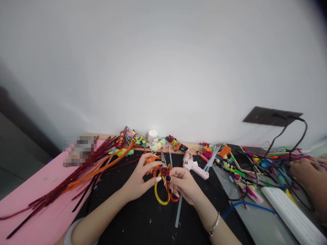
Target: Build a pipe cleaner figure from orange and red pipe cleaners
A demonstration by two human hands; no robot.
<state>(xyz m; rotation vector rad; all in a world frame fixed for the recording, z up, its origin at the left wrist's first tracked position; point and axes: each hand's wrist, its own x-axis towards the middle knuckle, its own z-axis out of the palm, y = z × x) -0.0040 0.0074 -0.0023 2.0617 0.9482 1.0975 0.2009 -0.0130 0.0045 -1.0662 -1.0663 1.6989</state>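
My left hand (139, 178) and my right hand (182, 183) meet over the black mat (143, 217), both pinching a small dark red glittery pipe-cleaner piece (165, 171) between fingertips. A thin red stem from it runs down past my right fingers. Under the hands lie scissors (162, 190) with yellow and red handles, blades pointing away from me. An orange pipe-cleaner figure (151, 160) sits just behind my left fingers. A bracelet is on my right wrist.
A pink glue gun (194, 167) lies right of the hands, glue sticks (178, 211) beside it. Red, orange and black pipe cleaners (76, 177) spread over the pink sheet (38, 211) at left. Small finished figures (158, 144) line the back edge. Another person's hand (310, 173) works among cables and coloured scraps at right.
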